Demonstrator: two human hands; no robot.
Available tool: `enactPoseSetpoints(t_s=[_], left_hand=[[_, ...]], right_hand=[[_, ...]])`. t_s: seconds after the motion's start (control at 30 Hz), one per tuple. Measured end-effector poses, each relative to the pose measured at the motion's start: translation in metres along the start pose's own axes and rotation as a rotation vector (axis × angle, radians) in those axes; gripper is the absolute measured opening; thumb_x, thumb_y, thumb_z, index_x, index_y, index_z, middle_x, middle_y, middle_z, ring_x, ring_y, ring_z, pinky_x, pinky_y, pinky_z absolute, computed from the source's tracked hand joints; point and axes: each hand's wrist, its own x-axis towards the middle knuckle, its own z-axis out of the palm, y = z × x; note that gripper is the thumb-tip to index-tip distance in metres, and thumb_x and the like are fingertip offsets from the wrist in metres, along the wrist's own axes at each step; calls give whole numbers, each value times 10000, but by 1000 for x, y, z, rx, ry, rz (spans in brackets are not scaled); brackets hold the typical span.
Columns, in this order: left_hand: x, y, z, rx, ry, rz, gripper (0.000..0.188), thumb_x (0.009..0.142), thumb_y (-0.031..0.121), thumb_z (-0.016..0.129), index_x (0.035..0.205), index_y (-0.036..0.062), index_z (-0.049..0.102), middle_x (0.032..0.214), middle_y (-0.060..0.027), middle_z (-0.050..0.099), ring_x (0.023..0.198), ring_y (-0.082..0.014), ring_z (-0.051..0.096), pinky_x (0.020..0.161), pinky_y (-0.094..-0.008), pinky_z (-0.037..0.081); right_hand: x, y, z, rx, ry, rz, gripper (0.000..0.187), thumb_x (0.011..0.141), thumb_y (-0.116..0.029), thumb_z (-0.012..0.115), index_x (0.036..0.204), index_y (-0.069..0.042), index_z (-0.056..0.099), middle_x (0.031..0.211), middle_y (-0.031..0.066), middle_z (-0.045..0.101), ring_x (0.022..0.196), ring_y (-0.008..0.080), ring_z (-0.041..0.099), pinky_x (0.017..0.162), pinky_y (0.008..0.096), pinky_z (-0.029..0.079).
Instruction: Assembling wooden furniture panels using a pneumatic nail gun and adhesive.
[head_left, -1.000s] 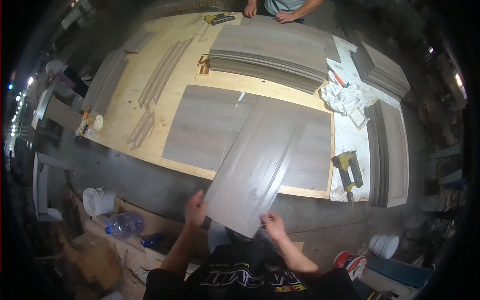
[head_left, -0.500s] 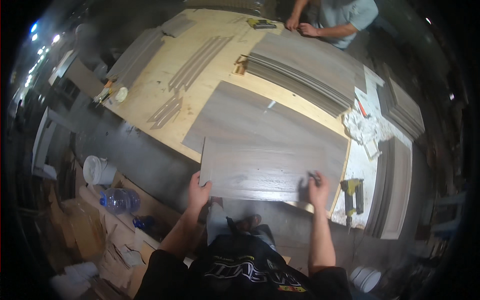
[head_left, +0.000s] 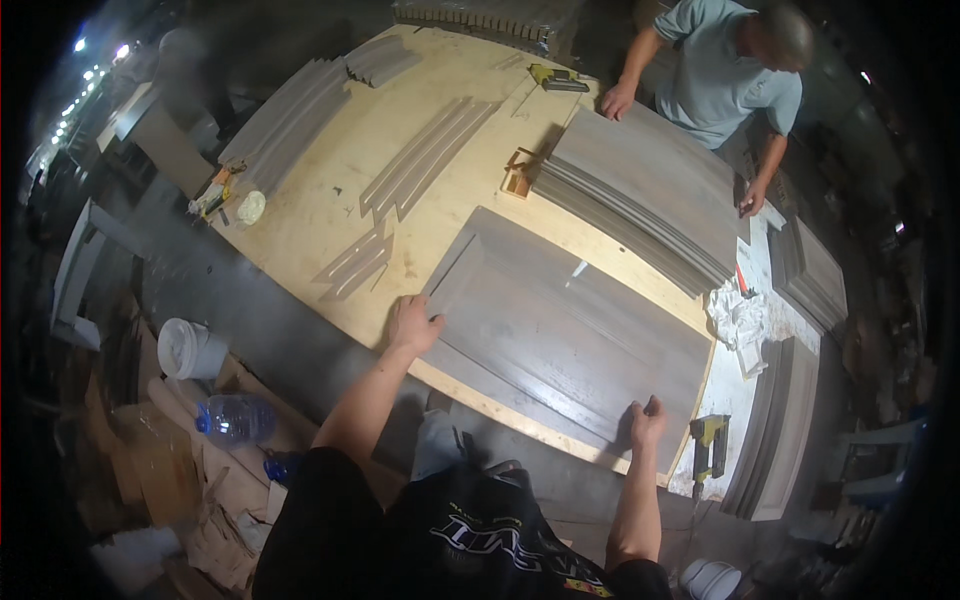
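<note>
A grey-brown framed cabinet door panel (head_left: 540, 345) lies low over a larger grey board on the table, its surface shiny with reflected light. My left hand (head_left: 412, 327) is closed on its left edge, near the front corner. At the right end of its near edge is my right hand (head_left: 648, 424), fingers curled at the panel with thumb and forefinger raised. Whether a small dark thing is also between those fingers, I cannot tell. A yellow-green nail gun (head_left: 709, 446) stands just right of my right hand.
Across the table a co-worker (head_left: 715, 80) has both hands at a stack of panels (head_left: 640, 160). Thin strips (head_left: 425, 155) lie on the pale tabletop (head_left: 320, 205). Another nail gun (head_left: 558, 79), a crumpled white cloth (head_left: 738, 318) and stacked doors (head_left: 790, 430) are around. A bucket (head_left: 190, 348) stands at left.
The door panel has moved down and away from me onto the large board, both hands with it. My view has shifted. The co-worker's hands, close together before, are now apart at the stack.
</note>
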Motion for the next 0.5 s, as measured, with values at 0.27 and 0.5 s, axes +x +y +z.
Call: enactPoseSetpoints(t_s=[0.27,0.5], left_hand=[[27,-12,-31,33,20,-131,488,804,368,798,1111,20,646,1184,-188,602,1152,-360,589,953,-476,503],[21,-28,-21,-66,149,-77,429,778,349,825,1042,41,685,1095,-174,634,1066,-360,610,901,-462,507]], right_hand=[[-26,-10,31,145,22,111,626,855,-120,782,1378,116,531,1325,228,623,1219,300,598,1066,394,441],[-18,3,29,196,-25,183,648,864,-75,776,1416,105,489,1370,211,591,1259,271,571,1076,367,436]])
